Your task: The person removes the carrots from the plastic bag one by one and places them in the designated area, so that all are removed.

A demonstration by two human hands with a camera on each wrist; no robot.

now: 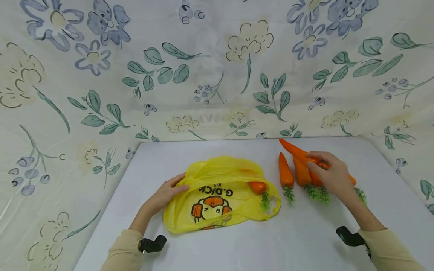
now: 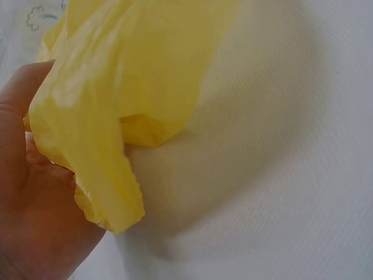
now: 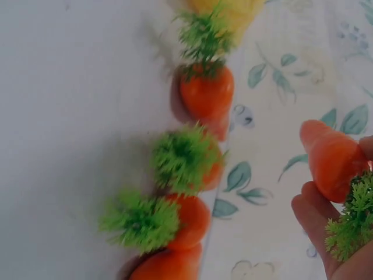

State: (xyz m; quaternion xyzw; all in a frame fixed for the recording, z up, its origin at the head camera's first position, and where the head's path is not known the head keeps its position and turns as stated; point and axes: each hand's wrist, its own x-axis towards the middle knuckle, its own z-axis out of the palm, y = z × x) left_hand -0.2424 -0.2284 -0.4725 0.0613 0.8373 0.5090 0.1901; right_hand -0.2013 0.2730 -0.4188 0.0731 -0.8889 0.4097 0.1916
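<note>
My left hand pinches the left end of a yellow plastic bag printed with a cartoon face. In the left wrist view, the crumpled bag edge lies between thumb and fingers. One orange carrot with a green leafy top sits in the bag near its right-hand opening, partly covered by the plastic. On the right, my right hand holds another carrot up above the others, its tip pointing left. The right wrist view shows that carrot between thumb and fingers, its leaves against the palm.
Several more carrots lie in a row on the white table, among them a carrot just right of the bag. Others are partly hidden under my right hand. A flower-patterned cloth hangs behind and beside the table.
</note>
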